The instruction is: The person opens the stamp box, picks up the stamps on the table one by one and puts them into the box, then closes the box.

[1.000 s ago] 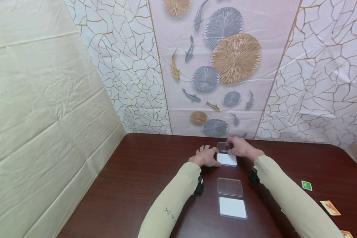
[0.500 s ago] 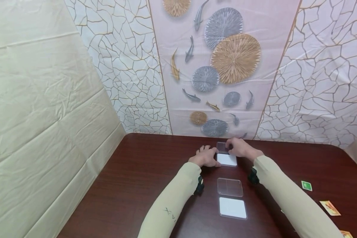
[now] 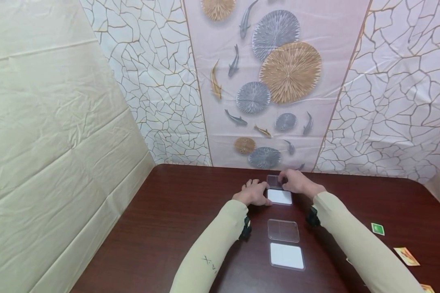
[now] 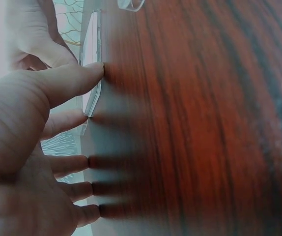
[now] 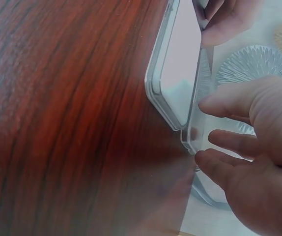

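Note:
At the far side of the table lies a clear plastic card case with a white insert. My left hand holds its left end between thumb and index finger; the other fingers spread onto the tabletop. Right behind the case lies its clear lid, lying flat. My right hand has curled fingers at the lid's right end, thumb on the near side. In the right wrist view, fingertips meet the lid's corner. Part of the lid is hidden under the right hand.
Nearer lie a second clear lid and a second case with white insert. To the right are a green card and an orange card; others are partly hidden by the right arm. A patterned curtain hangs behind the table.
The far lid has shifted very slightly left, with the right hand at its right end. The left hand and the case have stayed in place.

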`<state>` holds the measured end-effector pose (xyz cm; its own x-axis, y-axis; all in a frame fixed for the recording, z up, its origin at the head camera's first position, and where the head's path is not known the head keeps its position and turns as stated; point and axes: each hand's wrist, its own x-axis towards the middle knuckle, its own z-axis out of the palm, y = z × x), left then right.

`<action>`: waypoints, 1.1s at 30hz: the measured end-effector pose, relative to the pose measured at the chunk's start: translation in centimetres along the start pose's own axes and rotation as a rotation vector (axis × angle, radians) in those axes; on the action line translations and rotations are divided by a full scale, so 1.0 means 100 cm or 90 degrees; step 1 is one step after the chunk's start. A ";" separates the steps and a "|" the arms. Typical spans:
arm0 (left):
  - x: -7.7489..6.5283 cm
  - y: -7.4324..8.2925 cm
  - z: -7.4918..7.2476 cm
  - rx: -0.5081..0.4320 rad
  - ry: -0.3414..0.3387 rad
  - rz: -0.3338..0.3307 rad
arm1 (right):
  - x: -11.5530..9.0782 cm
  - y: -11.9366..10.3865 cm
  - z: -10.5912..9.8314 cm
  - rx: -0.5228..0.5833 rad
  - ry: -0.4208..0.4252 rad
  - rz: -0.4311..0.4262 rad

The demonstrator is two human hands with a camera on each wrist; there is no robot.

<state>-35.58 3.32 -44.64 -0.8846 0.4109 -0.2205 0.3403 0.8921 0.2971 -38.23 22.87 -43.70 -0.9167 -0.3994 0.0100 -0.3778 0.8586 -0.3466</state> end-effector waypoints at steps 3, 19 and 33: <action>-0.002 0.000 -0.001 -0.004 -0.006 -0.003 | -0.001 -0.002 -0.003 -0.010 -0.002 0.005; 0.000 0.000 -0.001 -0.006 -0.005 0.001 | -0.024 -0.007 -0.025 -0.038 0.014 -0.026; -0.003 0.001 -0.002 -0.009 -0.006 0.007 | -0.045 -0.006 -0.034 -0.063 0.018 -0.044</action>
<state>-35.37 3.23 -44.38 -0.8782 0.4218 -0.2254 0.3447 0.8850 0.3131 -34.30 25.29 -40.32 -0.8908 -0.4507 0.0583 -0.4502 0.8574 -0.2495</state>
